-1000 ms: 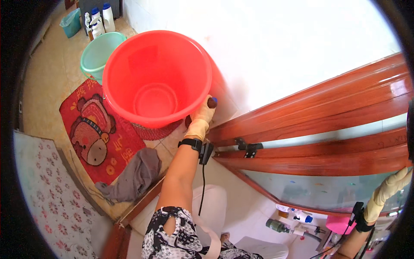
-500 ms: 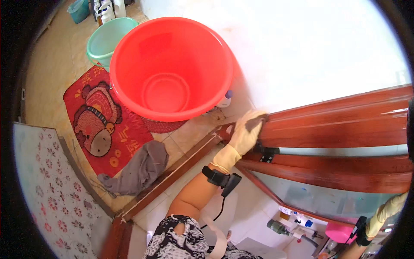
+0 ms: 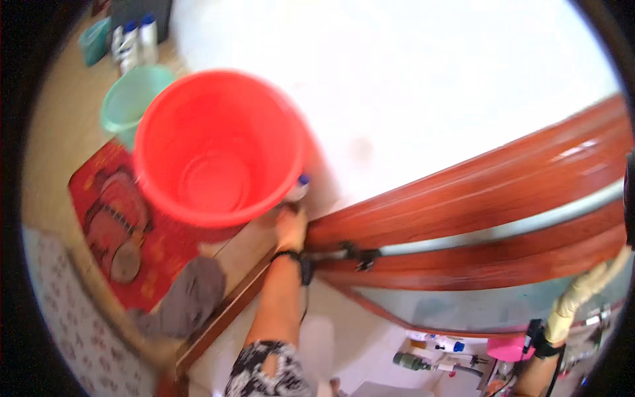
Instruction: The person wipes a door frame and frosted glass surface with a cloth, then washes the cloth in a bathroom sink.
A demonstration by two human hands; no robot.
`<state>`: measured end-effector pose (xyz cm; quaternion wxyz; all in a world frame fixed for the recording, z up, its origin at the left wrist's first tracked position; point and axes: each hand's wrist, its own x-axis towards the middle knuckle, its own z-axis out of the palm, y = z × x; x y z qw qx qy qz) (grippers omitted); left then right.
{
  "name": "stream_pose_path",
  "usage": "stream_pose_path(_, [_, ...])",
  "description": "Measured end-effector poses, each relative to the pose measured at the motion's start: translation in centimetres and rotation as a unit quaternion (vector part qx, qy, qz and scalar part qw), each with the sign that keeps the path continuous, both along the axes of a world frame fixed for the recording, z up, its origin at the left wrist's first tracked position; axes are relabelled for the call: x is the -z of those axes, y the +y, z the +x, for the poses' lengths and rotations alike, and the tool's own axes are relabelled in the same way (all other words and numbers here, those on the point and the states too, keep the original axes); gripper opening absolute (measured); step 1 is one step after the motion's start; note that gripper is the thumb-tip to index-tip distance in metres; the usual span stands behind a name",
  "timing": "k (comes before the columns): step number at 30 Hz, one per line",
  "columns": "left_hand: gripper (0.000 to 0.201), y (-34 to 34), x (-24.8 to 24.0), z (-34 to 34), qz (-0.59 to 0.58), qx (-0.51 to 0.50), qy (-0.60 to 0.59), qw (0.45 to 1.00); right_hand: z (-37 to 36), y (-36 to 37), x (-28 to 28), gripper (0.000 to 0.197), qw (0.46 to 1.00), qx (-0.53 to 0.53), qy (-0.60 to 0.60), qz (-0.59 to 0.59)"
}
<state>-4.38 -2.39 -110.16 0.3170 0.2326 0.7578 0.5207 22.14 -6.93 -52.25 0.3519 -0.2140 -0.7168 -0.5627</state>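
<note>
My left hand [image 3: 291, 229], in a pale yellow glove, reaches to the foot of the reddish-brown wooden door frame [image 3: 423, 215]. A dark brown cloth shows at its fingertips, though motion blur softens the grip. Just beyond the fingers is a white bottle with a blue cap [image 3: 299, 189], partly hidden by the big red tub [image 3: 221, 132]. At the far right, my gloved right hand [image 3: 582, 301] stretches up along the edge of the wood-framed glass door [image 3: 456, 308]. Its fingertips run into the dark rim of the view.
A green basin [image 3: 135, 99] and several white bottles [image 3: 139, 43] stand behind the tub. On the floor lie a red patterned mat [image 3: 109, 225] and a crumpled grey cloth [image 3: 192, 294]. A wooden threshold [image 3: 228, 311] crosses the doorway; a black latch [image 3: 360, 255] juts from the door.
My left hand has moved down and left from the frame by the latch to its foot near the tub. The view has shifted and tilted. My right hand stays by the door edge.
</note>
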Motion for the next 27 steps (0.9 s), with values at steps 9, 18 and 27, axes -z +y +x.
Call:
stream_pose_path(9, [0.079, -1.3, 0.8, -0.7, -0.087, 0.164, -0.070, 0.980, -1.4, -1.3, 1.3, 0.057, 0.997, 0.038, 0.060, -0.011])
stream_pose_path(18, [0.044, -4.7, -28.5, -1.1, 0.433, 0.274, 0.010, 0.859, -1.2, -1.9, 0.9, 0.062, 0.996, 0.068, 0.043, -0.049])
stream_pose_path(27, [0.049, -1.6, -50.0, -1.2, 0.499, 0.246, -0.149, 0.818, -0.9, -1.3, -0.2, 0.040, 0.992, -0.080, 0.090, -0.028])
